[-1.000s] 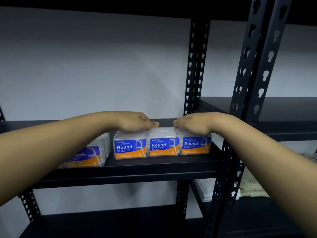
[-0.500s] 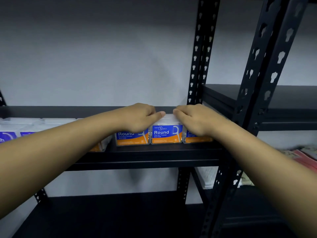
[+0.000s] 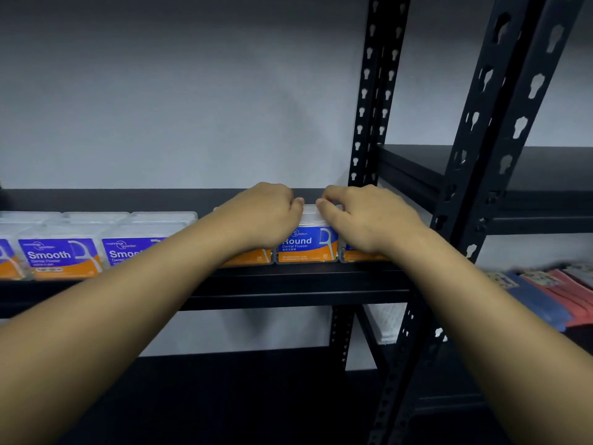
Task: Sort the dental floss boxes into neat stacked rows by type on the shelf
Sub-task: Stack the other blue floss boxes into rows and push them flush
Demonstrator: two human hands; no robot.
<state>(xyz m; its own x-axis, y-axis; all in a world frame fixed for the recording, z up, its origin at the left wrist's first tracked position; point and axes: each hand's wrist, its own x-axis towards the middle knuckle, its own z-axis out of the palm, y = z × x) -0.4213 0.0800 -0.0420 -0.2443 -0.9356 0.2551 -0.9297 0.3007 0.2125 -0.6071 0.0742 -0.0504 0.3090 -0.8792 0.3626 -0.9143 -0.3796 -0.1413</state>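
Legible markings on the dental floss boxes, located relative to the black perforated steel shelf upright [image 3: 369, 101].

Clear plastic box with blue-and-orange label [image 3: 306, 244], just left of the upright: "Round", "Dental Flosser", brand partly hidden, ending "guardian"; a small "50" at the lower right. Second clear box [image 3: 61, 256], far left of the upright: "Smooth", "Dental Flosser". Third clear box [image 3: 128, 248], between these: "Smoo", remainder covered by a forearm.

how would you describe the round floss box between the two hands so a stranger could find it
Find the black shelf and go to its right end, by the upright post. Three blue-and-orange boxes stand there in a row; it is the middle box, the only one whose "Round" label shows, between the left hand and right hand.
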